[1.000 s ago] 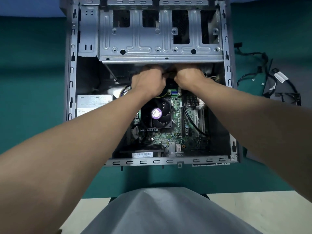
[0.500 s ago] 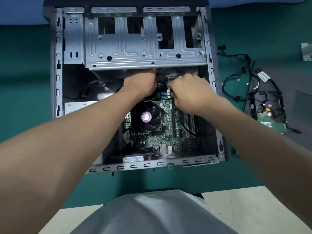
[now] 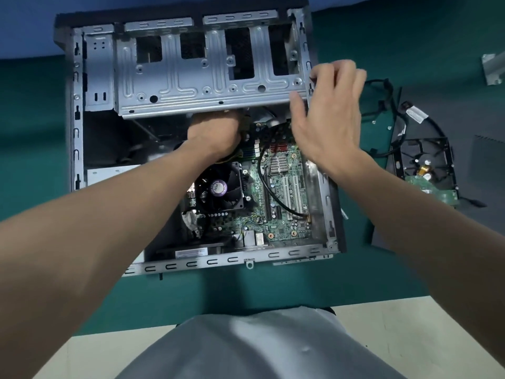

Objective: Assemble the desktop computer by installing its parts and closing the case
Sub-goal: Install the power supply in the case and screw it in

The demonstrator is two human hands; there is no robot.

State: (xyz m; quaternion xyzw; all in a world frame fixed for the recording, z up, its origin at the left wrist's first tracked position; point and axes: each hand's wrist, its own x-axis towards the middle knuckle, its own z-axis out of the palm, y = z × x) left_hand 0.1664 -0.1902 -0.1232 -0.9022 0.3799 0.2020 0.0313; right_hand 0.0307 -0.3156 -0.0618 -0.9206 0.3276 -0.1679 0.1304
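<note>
The open desktop case lies on its side on the green mat. Its metal drive cage spans the far half. Below the cage the green motherboard shows, with a black CPU fan. My left hand reaches under the cage edge with curled fingers among yellow and black cables; what it holds is hidden. My right hand hovers over the case's right wall, fingers spread and empty.
A hard drive in its black bracket lies on the mat to the right, with loose black cables beside it. A grey metal part sits at the far right edge. The mat's front edge meets a pale floor near my lap.
My right hand has left the cables under the cage and moved up and right, opening over the case's right wall. My left hand stays under the cage. The view shifted.
</note>
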